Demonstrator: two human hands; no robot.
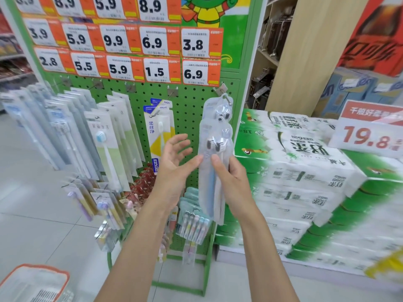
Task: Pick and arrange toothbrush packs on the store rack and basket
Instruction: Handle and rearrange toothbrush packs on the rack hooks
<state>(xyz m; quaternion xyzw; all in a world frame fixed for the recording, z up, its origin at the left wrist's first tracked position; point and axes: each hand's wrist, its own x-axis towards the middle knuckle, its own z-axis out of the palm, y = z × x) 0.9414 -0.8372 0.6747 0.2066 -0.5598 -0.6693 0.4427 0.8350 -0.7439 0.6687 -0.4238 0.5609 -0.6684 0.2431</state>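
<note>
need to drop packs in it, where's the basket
The basket is low in the head view's bottom left corner, left of the foot of the green rack.

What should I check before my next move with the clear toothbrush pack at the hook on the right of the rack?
1. Right hand grips the clear toothbrush pack: ok, thumb on the front, fingers behind.
2. Left hand is free to help: ok, it is open with fingers spread, beside the pack.
3. Pack's top is threaded on the hook: cannot tell, the top is at the hook but blurred.
4. Pack stands roughly upright: ok.
5. Basket is nearby: ok, its rim shows at lower left.
</note>
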